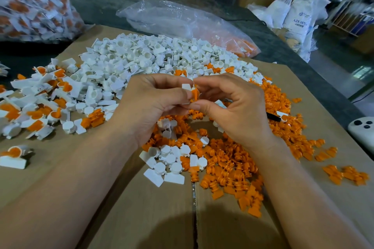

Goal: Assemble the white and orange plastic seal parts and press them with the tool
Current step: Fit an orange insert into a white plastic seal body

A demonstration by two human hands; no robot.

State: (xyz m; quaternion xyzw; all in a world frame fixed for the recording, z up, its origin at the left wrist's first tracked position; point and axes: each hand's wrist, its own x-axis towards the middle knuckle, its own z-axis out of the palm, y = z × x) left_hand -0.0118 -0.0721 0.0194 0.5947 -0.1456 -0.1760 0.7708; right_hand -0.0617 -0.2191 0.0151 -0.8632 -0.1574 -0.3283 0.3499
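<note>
Raised together, the left hand (153,105) pinches a white part (186,87), the right hand (232,107) an orange part (195,94), grips tight for mating

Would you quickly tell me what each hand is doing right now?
Left hand: closed, fingers pinching the white seal part.
Right hand: closed, fingers pinching the orange seal part.

text | white sack (299,16): "ABS RESI…" (cut off at a fold); smaller line below unreadable

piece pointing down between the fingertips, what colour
Orange; the piece shows best in head view.
</note>
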